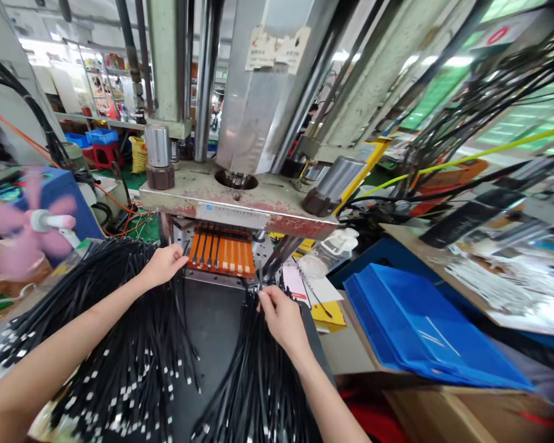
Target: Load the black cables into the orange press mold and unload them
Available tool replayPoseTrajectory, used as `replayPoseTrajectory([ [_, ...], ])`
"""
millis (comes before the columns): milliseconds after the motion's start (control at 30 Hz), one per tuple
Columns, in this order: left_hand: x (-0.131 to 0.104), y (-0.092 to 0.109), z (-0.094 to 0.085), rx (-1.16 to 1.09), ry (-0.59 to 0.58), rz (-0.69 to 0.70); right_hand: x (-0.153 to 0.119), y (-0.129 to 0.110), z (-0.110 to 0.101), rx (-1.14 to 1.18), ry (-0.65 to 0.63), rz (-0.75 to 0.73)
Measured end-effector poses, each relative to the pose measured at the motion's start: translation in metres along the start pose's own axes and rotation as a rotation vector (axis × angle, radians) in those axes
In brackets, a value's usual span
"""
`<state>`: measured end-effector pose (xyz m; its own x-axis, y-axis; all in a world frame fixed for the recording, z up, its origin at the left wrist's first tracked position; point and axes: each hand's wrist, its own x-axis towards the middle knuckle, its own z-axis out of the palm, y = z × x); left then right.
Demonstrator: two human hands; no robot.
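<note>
The right hand (281,317) pinches a thin black cable (260,278) between thumb and forefinger, its short end pointing up and away toward the press, just in front of the flat orange slotted plate (236,251). At that plate's left edge, the left hand (165,266) has its fingertips drawn together; whether they grip a cable, I cannot tell. Several black cables lie in the plate's left slots, long axes running front to back. Silver-tipped black cable bundles (133,344) fan toward the viewer across the dark worktop (210,335).
</note>
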<state>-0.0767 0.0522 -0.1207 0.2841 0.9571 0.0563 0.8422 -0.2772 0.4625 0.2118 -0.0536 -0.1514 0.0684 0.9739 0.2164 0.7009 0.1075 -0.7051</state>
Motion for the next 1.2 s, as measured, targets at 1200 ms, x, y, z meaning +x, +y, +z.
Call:
replayPoseTrajectory([
  [1200, 0.005, 0.081, -0.009, -0.307, 0.307, 0.592, 0.119, -0.032, 0.028, 0.217, -0.036, -0.194],
])
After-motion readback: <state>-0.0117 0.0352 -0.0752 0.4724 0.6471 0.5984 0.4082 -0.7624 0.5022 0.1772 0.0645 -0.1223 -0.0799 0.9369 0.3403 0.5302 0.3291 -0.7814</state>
